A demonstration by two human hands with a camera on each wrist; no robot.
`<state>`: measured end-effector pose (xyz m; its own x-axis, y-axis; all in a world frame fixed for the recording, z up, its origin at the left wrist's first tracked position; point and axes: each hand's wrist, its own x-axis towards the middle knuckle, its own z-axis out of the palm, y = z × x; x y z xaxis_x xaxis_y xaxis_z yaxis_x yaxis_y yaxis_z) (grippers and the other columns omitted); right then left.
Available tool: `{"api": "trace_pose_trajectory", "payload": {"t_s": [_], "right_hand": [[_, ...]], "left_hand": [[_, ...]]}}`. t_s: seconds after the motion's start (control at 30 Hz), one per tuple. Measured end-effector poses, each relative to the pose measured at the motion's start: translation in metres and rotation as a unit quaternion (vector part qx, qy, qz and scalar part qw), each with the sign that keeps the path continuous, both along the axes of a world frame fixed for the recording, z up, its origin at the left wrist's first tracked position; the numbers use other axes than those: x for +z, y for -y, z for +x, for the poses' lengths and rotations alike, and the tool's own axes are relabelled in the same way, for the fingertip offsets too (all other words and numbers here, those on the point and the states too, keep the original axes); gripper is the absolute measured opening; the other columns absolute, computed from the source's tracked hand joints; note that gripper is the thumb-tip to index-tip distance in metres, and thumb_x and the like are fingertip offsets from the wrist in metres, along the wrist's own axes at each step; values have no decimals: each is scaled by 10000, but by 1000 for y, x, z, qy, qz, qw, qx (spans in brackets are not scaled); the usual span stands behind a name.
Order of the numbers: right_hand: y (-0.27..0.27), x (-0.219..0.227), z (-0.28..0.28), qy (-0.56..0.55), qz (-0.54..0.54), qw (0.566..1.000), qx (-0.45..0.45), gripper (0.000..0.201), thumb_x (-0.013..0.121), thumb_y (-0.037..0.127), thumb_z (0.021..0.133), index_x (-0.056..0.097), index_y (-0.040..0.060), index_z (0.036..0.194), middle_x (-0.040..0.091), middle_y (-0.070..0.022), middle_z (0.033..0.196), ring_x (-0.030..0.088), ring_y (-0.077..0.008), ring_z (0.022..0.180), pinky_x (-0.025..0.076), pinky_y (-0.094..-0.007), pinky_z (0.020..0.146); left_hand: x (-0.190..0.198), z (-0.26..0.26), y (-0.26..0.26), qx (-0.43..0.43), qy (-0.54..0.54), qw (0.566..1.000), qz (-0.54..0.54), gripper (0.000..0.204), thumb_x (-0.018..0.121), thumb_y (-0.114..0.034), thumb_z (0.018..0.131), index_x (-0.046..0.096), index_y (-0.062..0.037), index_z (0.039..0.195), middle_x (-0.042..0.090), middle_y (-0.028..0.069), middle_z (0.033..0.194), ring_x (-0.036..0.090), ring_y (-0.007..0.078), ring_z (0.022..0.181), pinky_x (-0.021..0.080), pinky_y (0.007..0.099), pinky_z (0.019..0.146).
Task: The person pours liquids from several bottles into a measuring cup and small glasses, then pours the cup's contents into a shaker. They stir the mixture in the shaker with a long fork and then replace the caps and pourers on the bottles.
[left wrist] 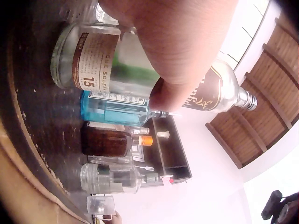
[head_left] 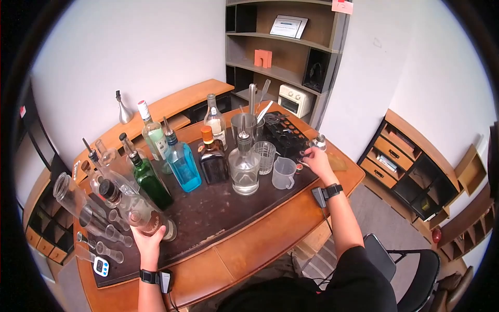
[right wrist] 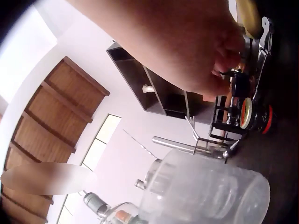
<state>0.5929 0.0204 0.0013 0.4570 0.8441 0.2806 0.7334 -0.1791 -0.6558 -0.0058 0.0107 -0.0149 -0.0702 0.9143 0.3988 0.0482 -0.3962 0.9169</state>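
My left hand (head_left: 148,240) grips a clear whisky bottle (head_left: 140,210) round its body, thumb across the front. The bottle has a dark cap, and a brown and cream label marked 15 (left wrist: 96,60) shows in the left wrist view. Beside it stand a green bottle (head_left: 150,182) and a blue bottle (head_left: 184,166). At the table's right end, my right hand (head_left: 318,160) has its fingers curled down, pinching a small dark piece (right wrist: 240,85); its kind I cannot tell. A small round tin (right wrist: 246,113) lies close by, and a frosted plastic jug (head_left: 283,174) is left of this hand.
A brown bottle with an orange cap (head_left: 213,161) and a clear bottle with a pourer (head_left: 244,169) stand mid-table. Behind are a metal shaker (head_left: 243,125) and a black organiser (head_left: 285,134). Several glass tubes and a timer (head_left: 101,266) occupy the left end.
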Motion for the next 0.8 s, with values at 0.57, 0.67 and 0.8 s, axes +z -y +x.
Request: {"api": "trace_pose_trajectory", "payload": {"t_s": [0.57, 0.67, 0.8], "right_hand": [[-19, 3, 52, 37, 35, 998, 23, 386, 856, 180, 727, 718, 16, 1048, 704, -119, 894, 676, -251, 853, 534, -366, 791], [-7, 7, 50, 66, 0, 998, 3, 370, 820, 135, 715, 721, 45, 1060, 718, -142, 941, 691, -282, 905, 541, -381, 826], [-7, -5, 47, 128, -86, 988, -14, 376, 768, 100, 717, 717, 58, 1087, 717, -180, 1003, 688, -339, 958, 545, -415, 867]], "left_hand": [[-1, -1, -1, -5, -8, 1000, -15, 890, 875, -115, 743, 354, -48, 1460, 524, 87, 1336, 549, 226, 1218, 439, 374, 1057], [1, -1, 0, 8, -41, 999, -11, 888, 876, -121, 745, 354, -46, 1460, 526, 88, 1333, 548, 227, 1217, 438, 376, 1055], [4, 0, 0, 2, -29, 999, -19, 884, 874, -114, 743, 356, -45, 1456, 525, 90, 1330, 544, 224, 1220, 437, 376, 1053]]}}
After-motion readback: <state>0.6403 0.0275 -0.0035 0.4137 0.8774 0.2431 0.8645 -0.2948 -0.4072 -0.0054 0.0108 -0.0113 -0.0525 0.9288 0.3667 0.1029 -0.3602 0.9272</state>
